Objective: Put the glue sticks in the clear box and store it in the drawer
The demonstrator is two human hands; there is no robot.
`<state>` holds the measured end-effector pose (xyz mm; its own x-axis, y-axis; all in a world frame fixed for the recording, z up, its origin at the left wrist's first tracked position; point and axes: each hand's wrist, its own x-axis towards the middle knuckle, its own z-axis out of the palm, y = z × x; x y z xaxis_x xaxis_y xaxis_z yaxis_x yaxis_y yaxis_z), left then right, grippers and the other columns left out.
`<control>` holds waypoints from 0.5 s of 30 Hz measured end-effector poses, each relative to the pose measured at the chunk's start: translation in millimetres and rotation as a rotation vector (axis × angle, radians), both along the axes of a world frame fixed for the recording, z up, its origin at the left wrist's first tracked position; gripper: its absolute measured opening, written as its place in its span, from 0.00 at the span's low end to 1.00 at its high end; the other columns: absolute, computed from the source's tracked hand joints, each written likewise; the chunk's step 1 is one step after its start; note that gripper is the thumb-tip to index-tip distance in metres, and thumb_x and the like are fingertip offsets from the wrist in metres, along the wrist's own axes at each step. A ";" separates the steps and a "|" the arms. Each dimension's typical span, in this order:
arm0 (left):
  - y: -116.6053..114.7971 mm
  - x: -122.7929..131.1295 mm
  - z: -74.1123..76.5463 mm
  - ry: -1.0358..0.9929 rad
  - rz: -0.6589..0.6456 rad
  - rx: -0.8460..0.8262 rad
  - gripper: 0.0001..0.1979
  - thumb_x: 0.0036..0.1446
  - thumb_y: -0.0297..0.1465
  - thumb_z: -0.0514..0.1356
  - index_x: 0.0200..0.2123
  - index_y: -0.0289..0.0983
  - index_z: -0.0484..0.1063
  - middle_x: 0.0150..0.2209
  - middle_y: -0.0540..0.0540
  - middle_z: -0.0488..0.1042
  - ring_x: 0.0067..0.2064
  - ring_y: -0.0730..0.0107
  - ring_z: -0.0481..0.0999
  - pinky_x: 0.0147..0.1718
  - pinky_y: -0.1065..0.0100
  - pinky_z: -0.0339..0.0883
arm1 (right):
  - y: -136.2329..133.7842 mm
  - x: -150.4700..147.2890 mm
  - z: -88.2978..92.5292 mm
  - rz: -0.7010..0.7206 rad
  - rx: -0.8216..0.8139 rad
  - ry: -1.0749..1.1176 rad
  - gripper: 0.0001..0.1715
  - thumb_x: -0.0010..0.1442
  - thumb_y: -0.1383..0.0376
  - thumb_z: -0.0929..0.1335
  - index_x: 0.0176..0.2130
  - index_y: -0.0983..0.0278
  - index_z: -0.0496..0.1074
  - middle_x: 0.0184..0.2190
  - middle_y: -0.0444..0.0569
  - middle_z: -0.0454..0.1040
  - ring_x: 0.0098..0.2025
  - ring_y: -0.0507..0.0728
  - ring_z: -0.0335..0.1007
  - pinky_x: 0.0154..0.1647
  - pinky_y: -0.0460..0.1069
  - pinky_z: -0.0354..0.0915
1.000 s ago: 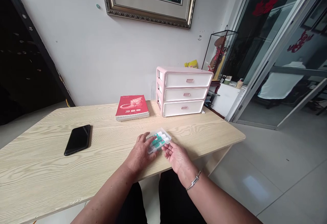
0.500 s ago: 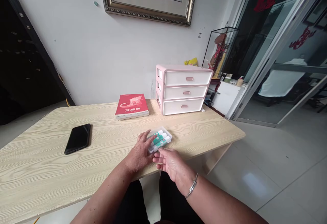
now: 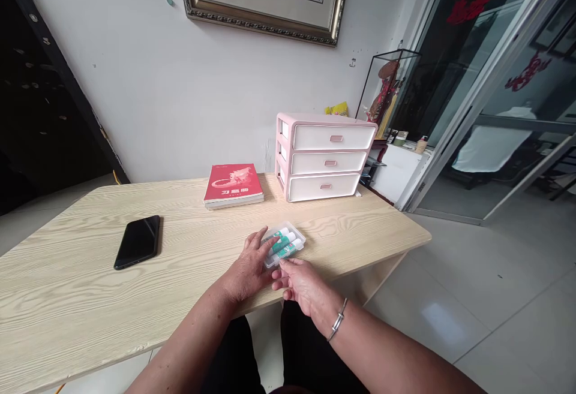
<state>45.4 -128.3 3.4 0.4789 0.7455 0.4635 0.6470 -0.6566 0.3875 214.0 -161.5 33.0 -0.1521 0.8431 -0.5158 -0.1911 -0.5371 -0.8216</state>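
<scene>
A small clear plastic box (image 3: 300,238) sits near the front edge of the table, with three white-and-green glue sticks (image 3: 284,244) lying side by side in it. My left hand (image 3: 247,265) grips the box from the left, its index finger reaching over the glue sticks and the thumb low at the near side. At the near edge of the box, my right hand (image 3: 303,283) has its fingers curled, thumb and forefinger tips pinching the rim. The fingers hide the box's left end and part of the near side.
A black phone (image 3: 137,242) lies on the wooden table (image 3: 189,298) to the left. Behind the box are a red book (image 3: 234,183) and a pink-and-white drawer unit (image 3: 328,160) against the wall. Glass sliding doors (image 3: 477,142) stand at the right.
Both hands and the plastic box hold almost the same place. My right hand's fingers have shifted very slightly along the box's near edge.
</scene>
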 end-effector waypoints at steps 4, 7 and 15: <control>-1.5 1.2 2.2 -0.012 0.002 0.002 0.40 0.49 0.30 0.66 0.66 0.45 0.58 0.68 0.35 0.52 0.65 0.38 0.54 0.56 0.38 0.61 | -0.1 2.3 4.3 0.032 -0.034 0.053 0.08 0.69 0.64 0.63 0.44 0.65 0.67 0.25 0.44 0.74 0.20 0.49 0.72 0.12 0.38 0.49; -3.8 3.0 4.3 -0.023 0.005 -0.002 0.39 0.49 0.30 0.66 0.65 0.44 0.59 0.67 0.34 0.53 0.65 0.39 0.55 0.56 0.38 0.61 | 0.2 3.9 6.9 0.043 -0.056 0.072 0.08 0.69 0.64 0.62 0.43 0.66 0.68 0.24 0.44 0.73 0.21 0.49 0.73 0.12 0.38 0.47; -5.8 4.0 7.0 -0.019 0.005 -0.048 0.40 0.47 0.28 0.67 0.65 0.40 0.60 0.67 0.34 0.52 0.65 0.41 0.52 0.60 0.40 0.57 | -2.0 2.4 2.9 0.020 -0.044 0.041 0.11 0.69 0.63 0.61 0.44 0.67 0.67 0.24 0.46 0.74 0.21 0.52 0.75 0.13 0.40 0.53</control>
<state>49.4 -134.1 10.4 0.4667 0.7692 0.4364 0.6425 -0.6340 0.4303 216.4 -163.5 35.8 -0.1909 0.8161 -0.5455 -0.2130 -0.5769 -0.7886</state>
